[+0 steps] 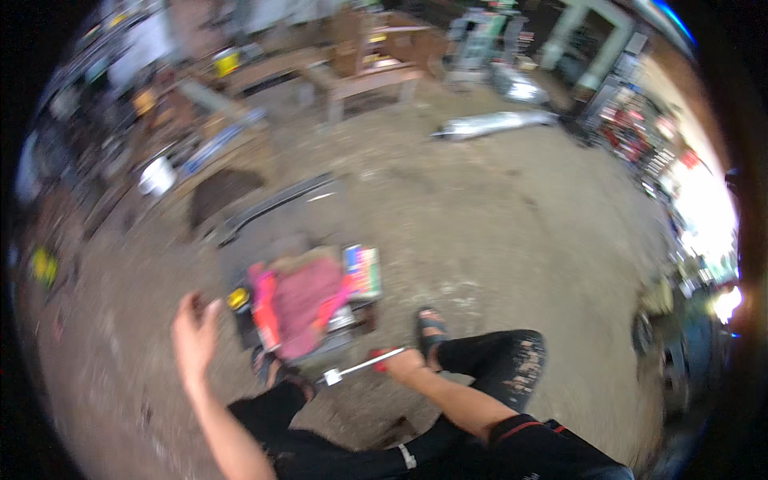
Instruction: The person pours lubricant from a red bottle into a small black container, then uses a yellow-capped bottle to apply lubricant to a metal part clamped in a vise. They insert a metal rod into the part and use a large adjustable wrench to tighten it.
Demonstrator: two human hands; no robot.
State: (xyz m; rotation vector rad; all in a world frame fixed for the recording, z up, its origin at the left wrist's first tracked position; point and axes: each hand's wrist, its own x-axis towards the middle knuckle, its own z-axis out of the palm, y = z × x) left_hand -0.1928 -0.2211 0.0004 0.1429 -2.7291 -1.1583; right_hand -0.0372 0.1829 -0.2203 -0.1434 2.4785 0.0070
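Observation:
My right hand (402, 366), by my right knee, is closed round a slim metal tool (360, 368) with a small pale block at its far end. A patch of red shows at the grip; motion blur hides the tool's exact kind. My left hand (196, 336) is raised on the left with fingers apart, holding nothing. Between the hands, just ahead of my feet, a reddish-pink cloth (308, 300) is draped over a low support. A colourful box (362, 272) lies at its right, and a yellow-topped round container (238, 299) at its left.
A dark flat panel (276, 220) lies beyond the cloth. Farther off are a white bucket (158, 176), a wooden bench (374, 84) and a long silvery wrapped piece (496, 124). Cluttered machinery (680, 344) lines the right side.

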